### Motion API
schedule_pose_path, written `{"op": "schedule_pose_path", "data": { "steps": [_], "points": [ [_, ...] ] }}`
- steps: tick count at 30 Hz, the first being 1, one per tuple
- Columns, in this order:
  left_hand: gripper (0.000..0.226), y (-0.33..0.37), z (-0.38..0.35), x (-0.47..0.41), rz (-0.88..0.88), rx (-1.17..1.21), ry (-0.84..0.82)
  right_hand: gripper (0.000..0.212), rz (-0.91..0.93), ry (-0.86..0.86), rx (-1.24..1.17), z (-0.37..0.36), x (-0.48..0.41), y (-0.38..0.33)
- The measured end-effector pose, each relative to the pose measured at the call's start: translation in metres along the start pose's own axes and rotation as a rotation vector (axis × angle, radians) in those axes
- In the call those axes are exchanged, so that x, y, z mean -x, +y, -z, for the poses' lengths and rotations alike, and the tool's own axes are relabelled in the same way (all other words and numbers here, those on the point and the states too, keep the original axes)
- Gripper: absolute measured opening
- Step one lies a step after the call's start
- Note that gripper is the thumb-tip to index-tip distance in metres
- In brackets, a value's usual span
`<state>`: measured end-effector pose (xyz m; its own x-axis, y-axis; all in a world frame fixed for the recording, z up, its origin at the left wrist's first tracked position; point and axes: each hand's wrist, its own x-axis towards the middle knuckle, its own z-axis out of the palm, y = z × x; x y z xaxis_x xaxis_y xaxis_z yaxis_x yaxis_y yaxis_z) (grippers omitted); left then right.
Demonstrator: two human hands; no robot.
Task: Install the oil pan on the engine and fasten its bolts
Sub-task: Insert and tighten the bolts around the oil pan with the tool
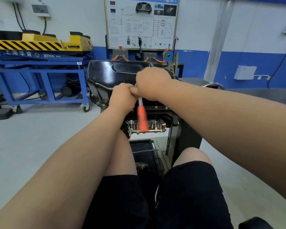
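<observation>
A black oil pan (106,75) sits on top of the upturned engine (155,124), which is mounted on a stand. My right hand (153,83) grips the metal shaft of a ratchet wrench (142,116) near its head, at the pan's near flange. The wrench's orange handle hangs down toward me and is blurred. My left hand (122,96) is curled right beside it, its fingers pinching at the tool's head, which both hands hide. Small bolts (156,107) show along the flange.
A blue wheeled cart (45,71) carrying a yellow and black lift stands to the left. A wiring training board (141,23) stands behind the engine. My knees sit close under the engine stand (185,138). Grey floor lies on both sides.
</observation>
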<state>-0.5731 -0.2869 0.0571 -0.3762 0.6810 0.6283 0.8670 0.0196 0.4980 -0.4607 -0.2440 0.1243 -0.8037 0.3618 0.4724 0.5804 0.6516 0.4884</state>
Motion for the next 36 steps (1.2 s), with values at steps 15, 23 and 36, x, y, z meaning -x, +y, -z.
{"op": "schedule_pose_path", "data": {
  "steps": [15,23,36],
  "points": [
    [0.025,-0.002,0.003,-0.003,-0.049,0.004,-0.162,0.054,0.217,0.035,0.012,-0.003,-0.004,0.016],
    [0.026,-0.002,0.002,-0.001,-0.071,-0.052,-0.132,0.036,0.235,0.042,-0.017,-0.001,-0.002,0.010],
    [0.032,-0.011,0.004,0.000,-0.012,-0.032,-0.175,0.035,0.052,-0.080,-0.078,0.005,-0.002,-0.012]
  ]
}}
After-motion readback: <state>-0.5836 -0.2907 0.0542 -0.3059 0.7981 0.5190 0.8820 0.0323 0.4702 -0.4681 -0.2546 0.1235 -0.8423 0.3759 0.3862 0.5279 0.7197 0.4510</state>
